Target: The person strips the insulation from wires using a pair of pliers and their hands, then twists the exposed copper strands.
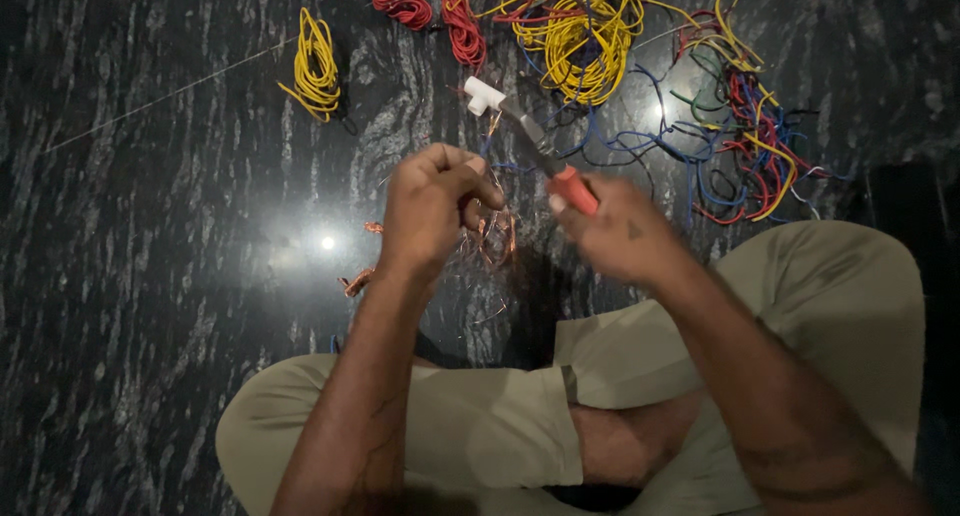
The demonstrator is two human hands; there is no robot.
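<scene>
Sitting cross-legged on a dark marble floor (150, 326), both hands up over the lap so the work stays close to the eyes. Left hand (432, 208) curled into a fist, fingers closed, pinching what looks like thin bare copper strands (492, 238) (too fine and blurry to be sure of the grip). Right hand (615, 238) wrapped tight around the red handle of a pair of pliers (545, 161), metal nose angled up and away toward the wire heap, tip just beside a white T-shaped fitting (482, 95) lying on the floor.

Counting what's lying around:
- one yellow coil (316, 64) off by itself, upper left
- two red coils (404, 7) and (464, 28), near each other at the top
- one big yellow tangle (580, 38) behind the pliers
- one mixed tangle (745, 126) of blue, red, yellow and green at the right (strands impossible to count)
- two little copper scraps (358, 280) on the floor by the left wrist

All within arm's reach, handily.
</scene>
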